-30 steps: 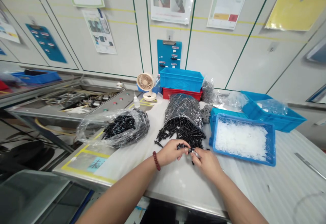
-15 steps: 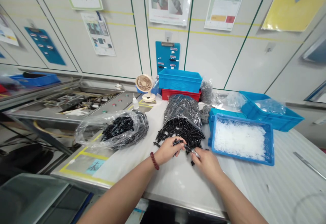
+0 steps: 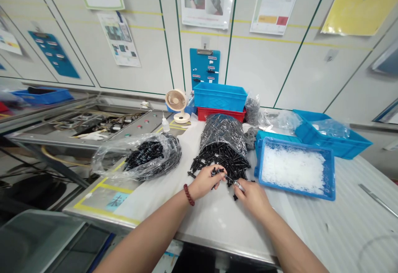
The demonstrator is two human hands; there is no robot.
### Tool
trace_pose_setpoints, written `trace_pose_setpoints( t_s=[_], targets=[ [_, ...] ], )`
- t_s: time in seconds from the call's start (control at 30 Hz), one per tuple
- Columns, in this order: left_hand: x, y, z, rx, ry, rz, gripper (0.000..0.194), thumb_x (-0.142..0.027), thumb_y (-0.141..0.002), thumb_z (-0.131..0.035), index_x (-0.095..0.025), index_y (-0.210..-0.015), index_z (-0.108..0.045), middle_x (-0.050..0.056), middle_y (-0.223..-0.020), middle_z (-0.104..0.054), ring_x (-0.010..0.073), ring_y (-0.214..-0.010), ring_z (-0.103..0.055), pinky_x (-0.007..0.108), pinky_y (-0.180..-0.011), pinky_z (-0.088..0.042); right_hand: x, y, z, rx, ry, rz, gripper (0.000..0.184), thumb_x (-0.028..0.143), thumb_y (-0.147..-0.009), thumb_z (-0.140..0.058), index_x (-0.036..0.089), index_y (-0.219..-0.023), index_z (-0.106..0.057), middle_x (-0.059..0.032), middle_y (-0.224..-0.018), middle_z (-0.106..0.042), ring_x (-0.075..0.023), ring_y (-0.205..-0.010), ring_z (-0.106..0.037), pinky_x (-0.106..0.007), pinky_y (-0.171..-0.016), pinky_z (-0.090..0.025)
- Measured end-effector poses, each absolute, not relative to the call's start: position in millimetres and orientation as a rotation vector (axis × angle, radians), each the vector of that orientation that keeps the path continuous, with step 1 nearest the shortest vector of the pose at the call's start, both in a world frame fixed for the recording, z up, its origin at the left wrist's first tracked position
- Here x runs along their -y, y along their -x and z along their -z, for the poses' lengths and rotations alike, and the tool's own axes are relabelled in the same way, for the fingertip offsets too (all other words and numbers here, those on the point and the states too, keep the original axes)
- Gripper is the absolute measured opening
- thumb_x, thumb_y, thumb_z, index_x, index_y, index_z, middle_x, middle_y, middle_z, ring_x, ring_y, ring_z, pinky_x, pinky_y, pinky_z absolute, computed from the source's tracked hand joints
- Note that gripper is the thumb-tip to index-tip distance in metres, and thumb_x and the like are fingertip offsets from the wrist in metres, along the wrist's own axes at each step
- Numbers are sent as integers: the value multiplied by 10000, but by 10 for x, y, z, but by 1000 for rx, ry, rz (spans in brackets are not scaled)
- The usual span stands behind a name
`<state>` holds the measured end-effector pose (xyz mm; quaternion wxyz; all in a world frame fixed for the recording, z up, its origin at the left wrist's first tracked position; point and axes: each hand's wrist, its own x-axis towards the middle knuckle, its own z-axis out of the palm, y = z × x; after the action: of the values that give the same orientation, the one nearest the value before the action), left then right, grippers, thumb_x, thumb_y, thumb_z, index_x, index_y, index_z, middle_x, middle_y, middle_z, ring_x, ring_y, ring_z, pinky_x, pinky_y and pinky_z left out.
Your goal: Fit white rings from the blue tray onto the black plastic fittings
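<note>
Black and slim, a heap of rod-like parts (image 3: 219,158) spills from the mouth of a clear plastic bag (image 3: 222,129), toward the person; they lie loose and crossed at all angles. Just in front of that bag, a few similar black parts (image 3: 215,171) with grey bands are held above the table, and one dark part (image 3: 229,179) spans the gap between the hands.

Behind the bag rises a pale panelled wall (image 3: 261,72) hung with printed sheets and a blue clipboard (image 3: 203,64). Beneath the bag is a light-coloured worktable (image 3: 217,223). Right of the bag, a blue tray (image 3: 331,173) of white pieces (image 3: 292,169) sits tilted; directly behind the bag, a blue bin (image 3: 219,99) is stacked on a red bin (image 3: 205,114). Left of it lies a second clear bag (image 3: 175,163) of black parts; farther back on that side stand a cream fan (image 3: 175,100) and a small white bottle (image 3: 166,125).

Both hands meet just before the bag. The left hand (image 3: 207,182) is curled around the banded parts, fingers nearly closed. The right hand (image 3: 253,196) pinches, between thumb and fingers, what seems to be a small pale silvery piece (image 3: 239,185) at the dark part's near end.
</note>
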<state>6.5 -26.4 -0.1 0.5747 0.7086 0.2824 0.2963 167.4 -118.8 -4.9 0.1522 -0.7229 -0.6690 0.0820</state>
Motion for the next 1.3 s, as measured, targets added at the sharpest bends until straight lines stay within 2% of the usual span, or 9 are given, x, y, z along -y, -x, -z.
trace_pose_setpoints(
  t_s=[0.73,1.0,1.2,1.3],
  targets=[
    [261,-77,-48,-645,-1546,-713,347,-455,-717,-559,-123,-811,-513,-10,-653,-530,42,-397,-396,173,-381,-294,1183,-1680,70,1933,2062,-227,182,255,-839,-443,196,-743,-587,-15,-700,-641,-132,-608,-543,-237,-521,-210],
    [243,-75,-47,-671,-1507,-721,392,-455,-703,-582,-103,-876,-567,-2,-662,-542,42,-396,-391,185,-397,-294,1188,-1674,42,1872,2008,-225,183,282,-831,-429,196,-725,-550,-1,-632,-609,-132,-576,-532,-226,-523,-237],
    [235,-66,-28,-695,-1536,-743,381,-456,-688,-597,-113,-849,-551,6,-673,-554,49,-404,-400,185,-399,-297,1195,-1674,41,1868,1968,-192,220,297,-855,-374,196,-730,-525,-10,-638,-595,-143,-600,-534,-227,-538,-258],
    [243,-57,-41,-694,-1556,-737,371,-448,-686,-597,-116,-841,-541,-15,-610,-527,51,-397,-385,180,-398,-282,1193,-1675,44,1872,1972,-202,231,301,-861,-365,196,-726,-519,-8,-645,-595,-144,-604,-534,-229,-541,-257]
  ],
)
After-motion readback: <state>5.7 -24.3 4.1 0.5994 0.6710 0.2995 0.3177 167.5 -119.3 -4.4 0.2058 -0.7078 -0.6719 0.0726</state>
